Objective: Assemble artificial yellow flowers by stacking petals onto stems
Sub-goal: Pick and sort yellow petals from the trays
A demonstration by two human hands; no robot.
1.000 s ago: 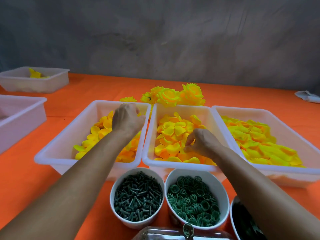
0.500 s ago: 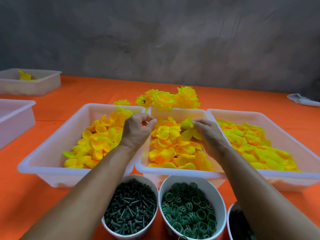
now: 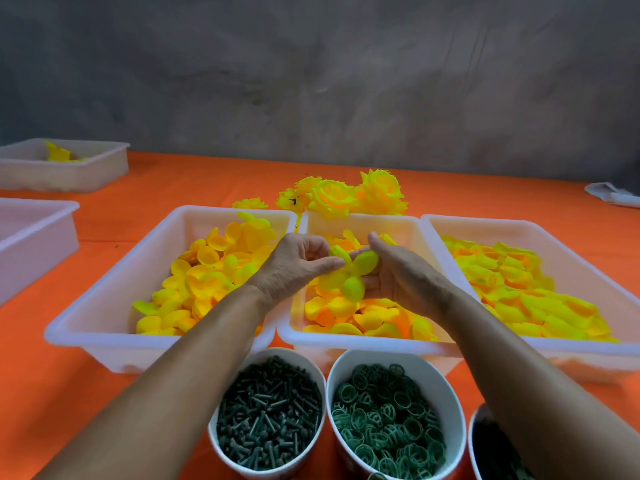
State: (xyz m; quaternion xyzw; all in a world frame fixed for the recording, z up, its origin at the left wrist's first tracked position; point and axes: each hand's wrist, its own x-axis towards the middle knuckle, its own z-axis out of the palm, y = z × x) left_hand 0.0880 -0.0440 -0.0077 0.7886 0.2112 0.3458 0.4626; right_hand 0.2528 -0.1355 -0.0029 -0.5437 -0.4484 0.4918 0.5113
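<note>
Several finished flowers [image 3: 349,197] wait behind the trays (many petals remain) as both hands, left hand [image 3: 294,263] and right hand [image 3: 394,271], pinch one petal layer [image 3: 351,273].

Five white trays [image 3: 104,336] sit on the bench [image 3: 52,393], three heaped with yellow petals [image 3: 207,278]. Three cups [image 3: 450,403] stand nearest. Two hands [image 3: 294,265] meet.

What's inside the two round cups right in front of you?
The left cup holds dark green stem pegs; the right cup holds green rings. Only the top layer shows; what lies beneath is covered.
</note>
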